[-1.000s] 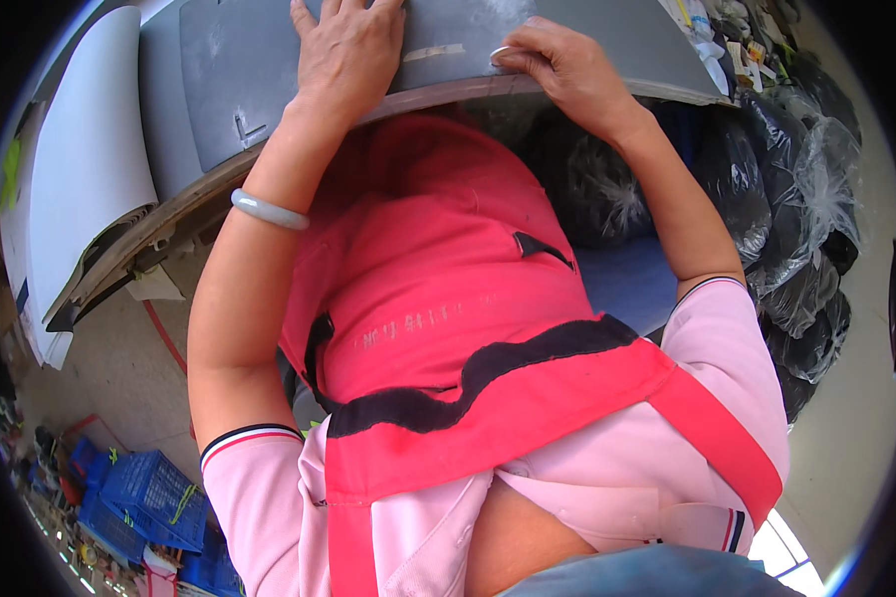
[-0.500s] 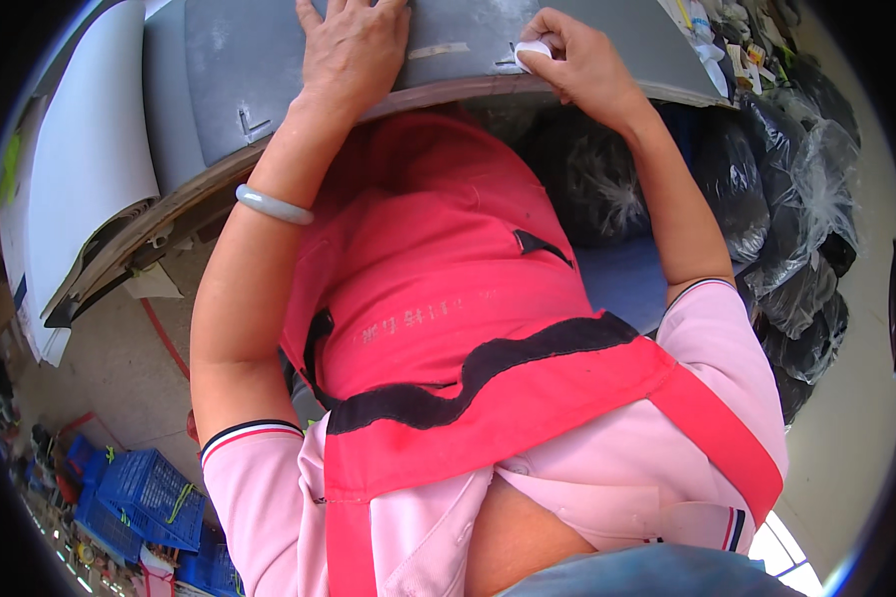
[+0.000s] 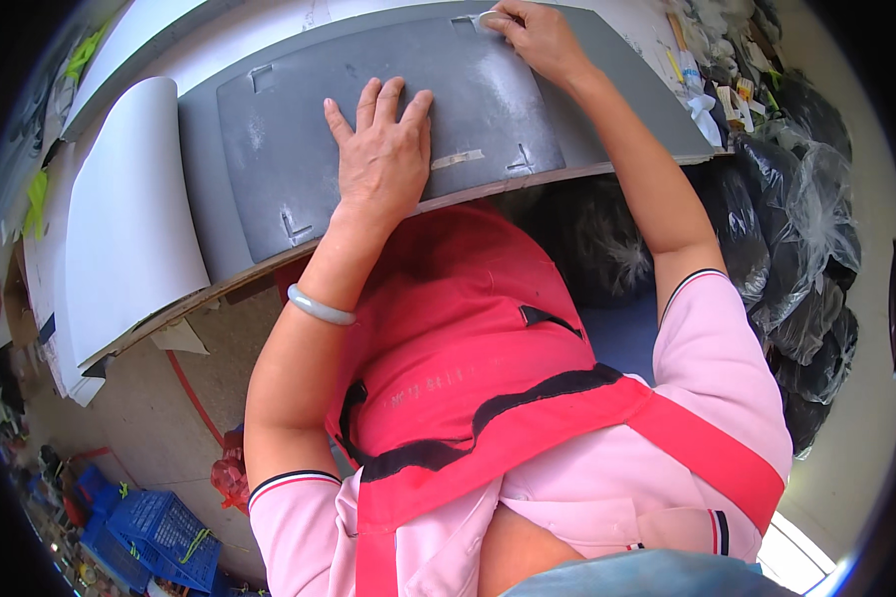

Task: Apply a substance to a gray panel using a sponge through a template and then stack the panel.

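A dark grey flat sheet (image 3: pixel 299 129) lies on a lighter grey surface (image 3: pixel 194 179), with L-shaped slots near its corners and whitish powdery smears. My left hand (image 3: pixel 383 149) rests flat on it, fingers spread, holding nothing. A strip of tan tape (image 3: pixel 458 158) is stuck to the sheet just right of that hand. At the far right corner, my right hand (image 3: pixel 540 42) pinches a small white rounded piece (image 3: pixel 489 20) beside the far right slot (image 3: pixel 464 22). Whether the piece touches the sheet I cannot tell.
A curled white sheet (image 3: pixel 129 219) lies at the table's left end. Black and clear plastic bags (image 3: pixel 786 209) are heaped on the right, below odds and ends (image 3: pixel 732 99). Blue plastic baskets (image 3: pixel 164 532) stand on the floor at lower left. A red apron (image 3: pixel 458 318) covers my lap.
My right hand has moved with the white piece from the near right slot to the far right one. My left hand still presses on the sheet, its fingers now more spread. The view has shifted, showing more table.
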A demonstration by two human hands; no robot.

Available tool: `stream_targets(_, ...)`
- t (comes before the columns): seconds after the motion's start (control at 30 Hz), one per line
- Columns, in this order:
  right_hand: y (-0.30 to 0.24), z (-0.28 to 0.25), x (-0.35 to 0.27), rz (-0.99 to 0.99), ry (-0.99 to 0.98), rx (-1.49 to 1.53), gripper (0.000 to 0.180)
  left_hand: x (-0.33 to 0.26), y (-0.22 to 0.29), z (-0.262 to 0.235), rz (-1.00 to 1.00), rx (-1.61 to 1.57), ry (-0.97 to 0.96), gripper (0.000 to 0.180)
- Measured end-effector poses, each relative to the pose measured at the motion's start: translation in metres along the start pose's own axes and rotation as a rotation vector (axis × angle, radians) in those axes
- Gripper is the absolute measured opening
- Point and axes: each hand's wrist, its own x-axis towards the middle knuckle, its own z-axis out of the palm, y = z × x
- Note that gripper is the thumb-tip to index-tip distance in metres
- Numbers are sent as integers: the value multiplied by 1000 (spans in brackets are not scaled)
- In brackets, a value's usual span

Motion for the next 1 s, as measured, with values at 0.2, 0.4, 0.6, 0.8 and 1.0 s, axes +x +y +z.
stream_targets(0.2, 17, 21, 30, -140, -44, -53, 22, 0, 1, -3, -29, 12, -36, 32)
stream_targets(0.4, 11, 24, 37, -329, -39, -136, 21, 0, 2, -4, -33, 1, -36, 32)
stream_targets(0.6, -2, 8, 30, -2, -86, -116, 21, 0, 1, -1, -27, -48, 12, 29)
stream_targets(0.8, 0, 19, 33, -25, 136, -47, 24, -1, 0, 0, -24, -64, 19, 30)
stream_targets(1.0, -26, 3, 46, 110, -178, 178, 22, -1, 0, 2, -44, -57, 7, 34)
